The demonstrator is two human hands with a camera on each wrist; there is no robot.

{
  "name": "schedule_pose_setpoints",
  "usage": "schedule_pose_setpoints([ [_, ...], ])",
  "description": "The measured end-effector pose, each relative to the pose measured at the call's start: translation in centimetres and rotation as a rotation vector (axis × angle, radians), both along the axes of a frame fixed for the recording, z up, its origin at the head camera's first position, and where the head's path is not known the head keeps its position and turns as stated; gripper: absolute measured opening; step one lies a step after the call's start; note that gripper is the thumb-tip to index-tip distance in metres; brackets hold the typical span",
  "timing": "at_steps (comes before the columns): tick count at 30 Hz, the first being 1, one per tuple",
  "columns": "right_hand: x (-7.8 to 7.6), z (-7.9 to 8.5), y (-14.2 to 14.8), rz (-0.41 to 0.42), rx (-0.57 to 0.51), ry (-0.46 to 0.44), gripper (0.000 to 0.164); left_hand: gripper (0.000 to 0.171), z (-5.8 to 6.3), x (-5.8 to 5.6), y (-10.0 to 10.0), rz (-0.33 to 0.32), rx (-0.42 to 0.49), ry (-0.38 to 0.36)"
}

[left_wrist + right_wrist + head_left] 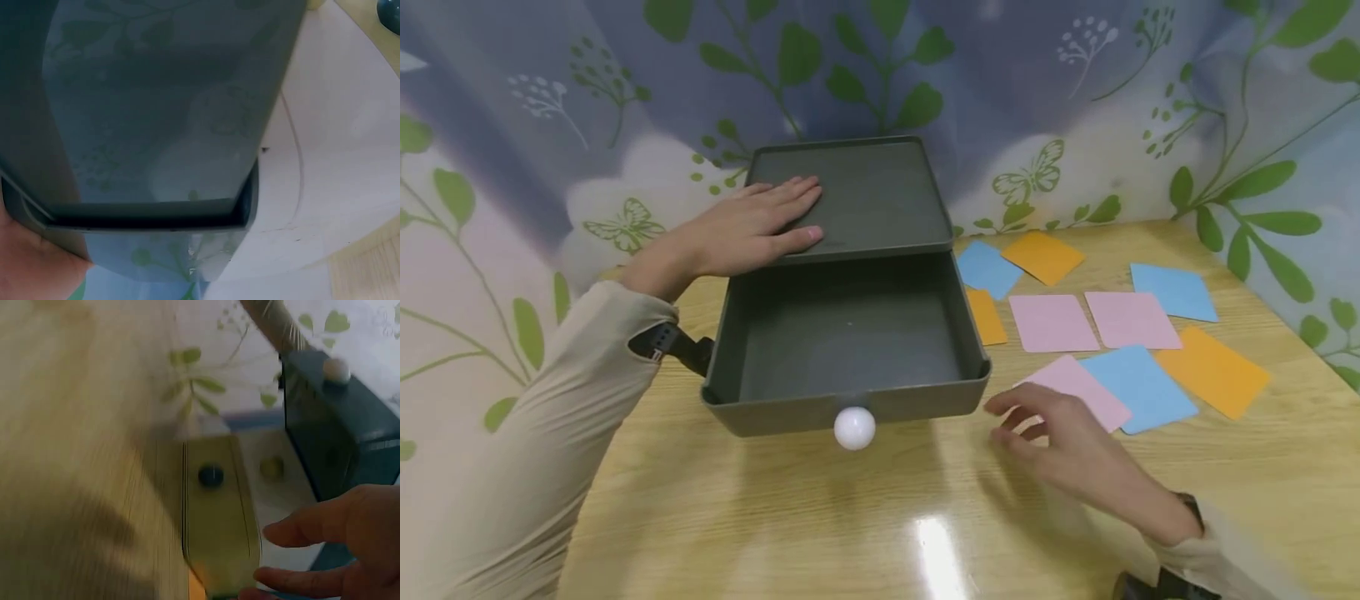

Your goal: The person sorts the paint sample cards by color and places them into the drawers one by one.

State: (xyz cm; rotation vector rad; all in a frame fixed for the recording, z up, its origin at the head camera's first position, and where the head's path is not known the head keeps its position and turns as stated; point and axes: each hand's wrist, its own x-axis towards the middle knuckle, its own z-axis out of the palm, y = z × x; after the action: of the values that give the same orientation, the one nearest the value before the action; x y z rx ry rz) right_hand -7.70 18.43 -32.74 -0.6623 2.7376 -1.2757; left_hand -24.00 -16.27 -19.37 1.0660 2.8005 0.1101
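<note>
A dark grey drawer point(790, 410) with a round white knob point(854, 428) stands pulled out of its unit in the head view. My left hand point(745, 225) rests with spread, straight fingers on the unit's grey top point(880, 192), toward its left side. Just off the drawer's front right corner hovers my right hand point(1067, 433), fingers loosely bent and holding nothing. It overlaps a pink paper square point(1078, 387) in this view. In the right wrist view, a white drawer point(284, 509) and a yellowish drawer point(222, 525) sit below the grey one, beyond the thumb and fingers.
Several pink, blue point(1138, 389) and orange paper squares point(1213, 371) lie on the wooden table point(820, 517), right of the unit. Some overlap. A patterned curtain point(985, 100) hangs close behind the unit and along the table's right side.
</note>
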Motion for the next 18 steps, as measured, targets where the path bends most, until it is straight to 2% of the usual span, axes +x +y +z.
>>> schedule_pose_setpoints([
  [1,-0.6,-0.3,1.0,-0.065,0.089,0.054,0.024,0.072,0.0,0.0,0.0,0.002,-0.001,-0.001],
  [3,-1.8,-0.7,2.8,-0.171,0.24,0.085,0.035,0.072,-0.1,0.0,0.0,0.005,0.005,0.002],
  [5,-2.9,-1.1,4.2,-0.257,0.378,0.054,0.049,0.072,-0.1,-0.1,0.0,0.006,0.009,0.003],
  [7,-3.7,-1.4,5.1,-0.296,0.476,-0.002,0.064,0.072,-0.2,-0.2,0.0,0.007,0.01,0.004],
  [11,-4.5,-2.0,5.9,-0.325,0.577,-0.085,0.085,0.072,-0.2,-0.1,0.0,0.011,0.008,0.007],
  [14,-4.7,-2.2,6.0,-0.327,0.618,-0.09,0.087,0.071,-0.2,0.0,0.0,0.015,0.013,0.011],
  [18,-5.1,-2.4,6.2,-0.33,0.64,-0.104,0.082,0.07,-0.2,0.1,-0.1,0.02,0.016,0.015],
])
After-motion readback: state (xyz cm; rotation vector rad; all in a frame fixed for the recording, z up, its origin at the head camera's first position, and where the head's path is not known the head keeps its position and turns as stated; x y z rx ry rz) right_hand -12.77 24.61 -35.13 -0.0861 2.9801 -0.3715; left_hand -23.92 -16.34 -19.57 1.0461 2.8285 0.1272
